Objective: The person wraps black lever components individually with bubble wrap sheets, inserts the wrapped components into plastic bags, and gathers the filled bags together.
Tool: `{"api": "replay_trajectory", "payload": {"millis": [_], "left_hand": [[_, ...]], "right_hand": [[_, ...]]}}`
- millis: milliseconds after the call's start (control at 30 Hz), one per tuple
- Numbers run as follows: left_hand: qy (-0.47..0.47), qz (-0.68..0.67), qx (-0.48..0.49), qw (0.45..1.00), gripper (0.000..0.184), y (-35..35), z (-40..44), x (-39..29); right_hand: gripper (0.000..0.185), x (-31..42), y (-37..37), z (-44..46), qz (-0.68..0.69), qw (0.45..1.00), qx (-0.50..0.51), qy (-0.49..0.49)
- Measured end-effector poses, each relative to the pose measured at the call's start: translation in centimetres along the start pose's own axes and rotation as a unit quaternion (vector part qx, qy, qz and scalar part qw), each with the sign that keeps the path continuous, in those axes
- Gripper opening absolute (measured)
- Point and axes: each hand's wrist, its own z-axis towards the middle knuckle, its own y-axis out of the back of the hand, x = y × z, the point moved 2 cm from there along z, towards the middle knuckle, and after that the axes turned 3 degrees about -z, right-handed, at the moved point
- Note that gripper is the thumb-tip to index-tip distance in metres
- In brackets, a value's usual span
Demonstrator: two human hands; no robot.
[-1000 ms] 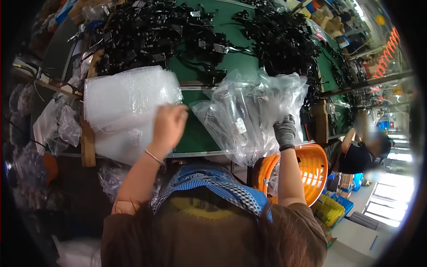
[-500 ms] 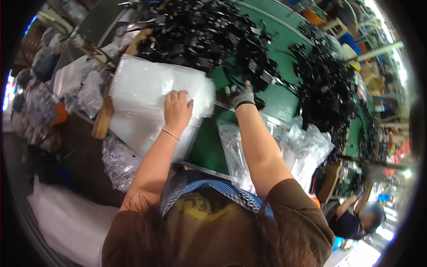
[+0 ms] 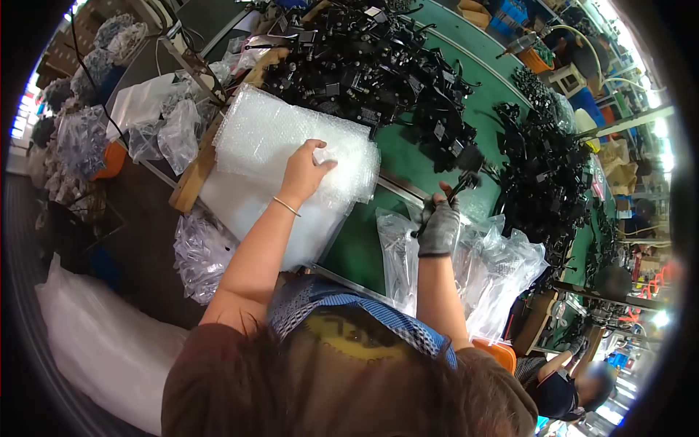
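Observation:
My left hand (image 3: 306, 172), bare with a bracelet at the wrist, rests over a stack of bubble wrap sheets (image 3: 258, 135), its fingers curled and thumb apart; whether it pinches a sheet is hard to see. My right hand (image 3: 440, 222), in a grey glove with bare fingertips, is closed round a black part (image 3: 463, 183), blurred, with a lever-like end. Clear plastic bags with items inside (image 3: 502, 269) lie beside and below that hand. Beyond both hands spreads a large pile of black parts (image 3: 349, 69) on the green table (image 3: 357, 255).
Another pile of black parts (image 3: 542, 175) lies at the right. A wooden bar (image 3: 195, 173) edges the table at the left, near crumpled plastic bags (image 3: 178, 135). An orange basket (image 3: 496, 355) stands below the edge. A co-worker (image 3: 561, 386) is at the lower right.
The view has turned. My right hand left the clear bags, reached to the black pile and now holds a black part nearer to me. My left hand has stayed over the bubble wrap since half a second ago.

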Motion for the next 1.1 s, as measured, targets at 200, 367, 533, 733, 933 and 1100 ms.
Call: {"api": "replay_trajectory", "payload": {"millis": [200, 367, 533, 733, 933, 1100], "left_hand": [[-0.045, -0.049, 0.058, 0.996, 0.036, -0.3, 0.3, 4.1], [-0.033, 0.051, 0.028, 0.998, 0.039, -2.6, -0.3, 3.0], [-0.114, 0.099, -0.025, 0.988, 0.026, -2.8, -0.9, 2.4], [-0.120, -0.003, -0.069, 0.990, 0.018, -0.2, 0.0, 2.8], [-0.171, 0.020, -0.077, 0.982, 0.013, 1.7, -0.9, 1.2], [-0.237, 0.051, -0.057, 0.969, 0.008, 3.6, -2.8, 0.2]], "right_hand": [[0.027, 3.7, -2.8, -8.5, -0.069, 0.971, 0.216, 0.072], [0.027, -2.7, -1.4, -14.3, -0.103, 0.970, 0.175, -0.135], [0.037, -7.3, -0.2, -13.0, -0.315, 0.929, 0.119, 0.156], [0.034, -8.9, -2.3, -12.0, -0.580, 0.777, 0.018, 0.243], [0.019, -5.4, -3.3, -15.0, -0.513, 0.775, 0.056, 0.365], [0.027, -4.5, -3.3, -14.0, -0.442, 0.854, 0.140, 0.238]]}}
